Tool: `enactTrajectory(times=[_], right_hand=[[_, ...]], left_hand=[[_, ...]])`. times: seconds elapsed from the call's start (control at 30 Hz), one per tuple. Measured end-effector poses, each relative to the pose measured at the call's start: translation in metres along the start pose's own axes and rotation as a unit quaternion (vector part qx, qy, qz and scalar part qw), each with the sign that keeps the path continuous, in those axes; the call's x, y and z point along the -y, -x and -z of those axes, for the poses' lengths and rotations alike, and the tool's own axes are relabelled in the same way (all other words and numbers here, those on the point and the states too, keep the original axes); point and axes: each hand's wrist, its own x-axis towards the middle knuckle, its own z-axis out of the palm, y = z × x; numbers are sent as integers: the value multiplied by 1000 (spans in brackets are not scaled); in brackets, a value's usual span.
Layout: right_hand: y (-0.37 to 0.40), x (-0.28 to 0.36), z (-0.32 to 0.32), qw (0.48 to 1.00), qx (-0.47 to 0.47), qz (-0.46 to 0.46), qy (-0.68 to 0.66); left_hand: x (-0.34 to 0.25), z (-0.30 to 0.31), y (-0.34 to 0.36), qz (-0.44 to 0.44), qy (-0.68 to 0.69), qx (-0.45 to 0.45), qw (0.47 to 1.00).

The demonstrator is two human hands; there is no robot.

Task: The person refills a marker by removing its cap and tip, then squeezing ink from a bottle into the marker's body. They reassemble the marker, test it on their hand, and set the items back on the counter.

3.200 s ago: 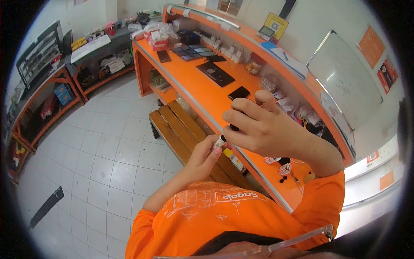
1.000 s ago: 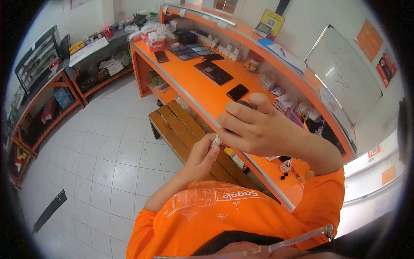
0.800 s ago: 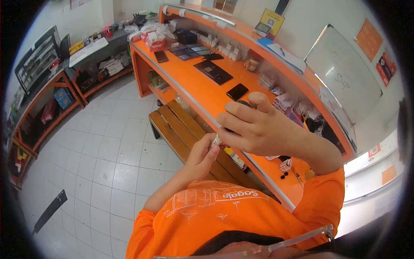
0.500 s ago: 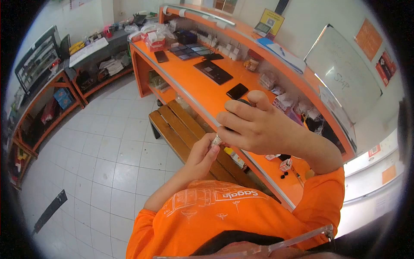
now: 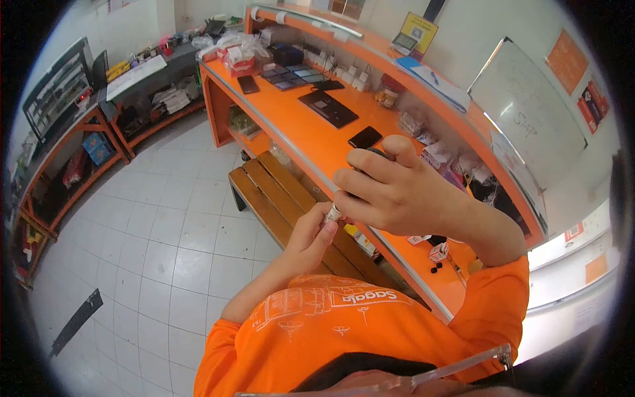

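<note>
My left hand (image 5: 308, 237) is closed, with thumb and fingers pinching a small white cylinder (image 5: 333, 214) that carries darker print. Right above it, my right hand (image 5: 390, 188) curls round a dark object (image 5: 358, 170), mostly covered by the fingers, so its kind does not show. The lower fingers of that hand come close to the top of the cylinder; whether they touch it I cannot make out. Both hands are raised in front of my orange shirt (image 5: 331, 311), over the bench and the counter's edge.
An orange counter (image 5: 284, 122) holds a black phone (image 5: 364, 137), a dark laptop-like panel (image 5: 327, 109), several more devices and a lidded jar (image 5: 386, 96). A small red-and-white box (image 5: 438, 251) lies near my right forearm. A wooden bench (image 5: 264, 185) stands below.
My right hand has turned very slightly, and the dark object between its fingers sits a little differently. My left hand and the white cylinder have hardly moved.
</note>
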Motion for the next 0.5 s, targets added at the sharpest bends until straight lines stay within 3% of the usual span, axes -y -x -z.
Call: enactTrajectory(times=[0.5], right_hand=[[-2,1,0,1000,-8,-10,3]], left_hand=[[-3,2,1,-22,14,12,1000]])
